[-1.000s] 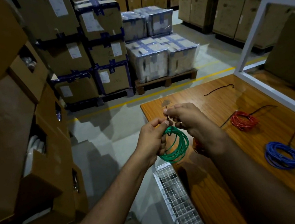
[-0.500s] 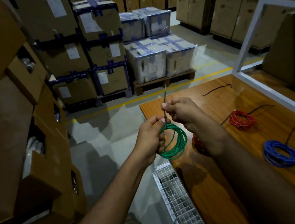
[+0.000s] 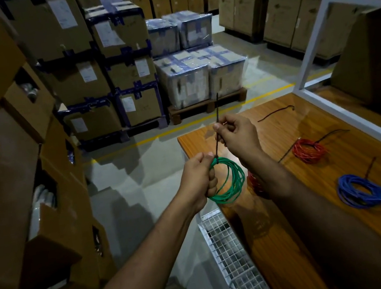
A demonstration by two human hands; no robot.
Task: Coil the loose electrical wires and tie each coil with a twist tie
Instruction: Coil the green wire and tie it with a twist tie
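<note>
We're mid-tie on the green coil [image 3: 229, 180], held in the air just off the near corner of the table [image 3: 280, 126]. The tie [image 3: 217, 130] is wrapped at the top of the coil and its tails run straight up together, already looking twisted.

How we'd do this step well: keep the loops bunched tight at the wrap point so none slip out, keep the tails under light tension and spin them together close to the coil, not high up. Likely risk: a loose wrap lets the bundle spring open. Don't over-twist, since a thin tie may snap.

Left hand [image 3: 198, 180]: fingers curled tight round the coil's left side, thumb and forefinger pinching right at the wrap. The rest of the coil hangs free to the right of the fist.

Right hand [image 3: 237, 135]: above the left, fingers curled, thumb and forefinger pinching the tails partway up; the tip sticks out above the fingers.

On the table: red coil [image 3: 309, 151] with a dark tie sticking out, and blue coil [image 3: 360, 191], likewise, so we judge both tied. More red wire [image 3: 254, 181] shows behind the right forearm, mostly hidden; can't tell if it's tied. A spare tie [image 3: 275, 112] lies at the far end. So we're probably past halfway.
</note>
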